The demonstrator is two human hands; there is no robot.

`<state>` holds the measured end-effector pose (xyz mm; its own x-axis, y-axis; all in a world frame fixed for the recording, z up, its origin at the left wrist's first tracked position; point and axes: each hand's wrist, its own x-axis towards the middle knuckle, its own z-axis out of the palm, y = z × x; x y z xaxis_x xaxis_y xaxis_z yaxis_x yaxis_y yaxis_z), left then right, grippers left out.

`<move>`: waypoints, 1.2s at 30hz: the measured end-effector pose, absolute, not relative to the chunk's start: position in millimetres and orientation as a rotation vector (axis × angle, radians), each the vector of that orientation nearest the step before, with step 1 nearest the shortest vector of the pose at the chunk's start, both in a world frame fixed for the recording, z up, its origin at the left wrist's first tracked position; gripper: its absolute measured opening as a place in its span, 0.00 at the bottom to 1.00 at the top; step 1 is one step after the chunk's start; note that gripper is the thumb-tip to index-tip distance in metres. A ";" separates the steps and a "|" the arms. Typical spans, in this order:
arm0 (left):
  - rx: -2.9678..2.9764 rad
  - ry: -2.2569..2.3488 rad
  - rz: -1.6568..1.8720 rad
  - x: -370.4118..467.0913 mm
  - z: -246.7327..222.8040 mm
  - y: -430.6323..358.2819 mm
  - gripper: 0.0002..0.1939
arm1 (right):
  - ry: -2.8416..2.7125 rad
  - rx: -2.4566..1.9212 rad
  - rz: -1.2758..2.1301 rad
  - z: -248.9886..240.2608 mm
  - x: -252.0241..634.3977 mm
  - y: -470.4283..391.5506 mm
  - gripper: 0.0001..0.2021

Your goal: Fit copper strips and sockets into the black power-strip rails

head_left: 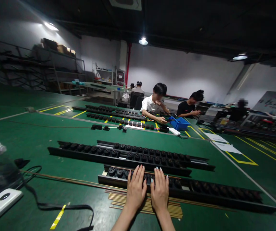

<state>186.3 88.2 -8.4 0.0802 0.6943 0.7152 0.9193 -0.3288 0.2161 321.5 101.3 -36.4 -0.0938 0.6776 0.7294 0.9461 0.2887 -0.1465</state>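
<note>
Black rails, three, lie nearby on the green desk; left hand and right hand rest across the closest rail, fingers straight, barely spread, wrists over bunched brass-coloured rods.

Black rail: long, open-topped channel, lying flat, right end nearer. Row of dark, rounded modules seated inside; short break around mid-length. Thin brass-coloured rods, loosely bunched, roughly parallel, along its near side.
</note>
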 end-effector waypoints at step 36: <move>-2.130 -1.632 -1.231 186.2 -17.6 88.9 0.27 | -1.951 -1.357 -0.549 -30.5 287.1 93.2 0.26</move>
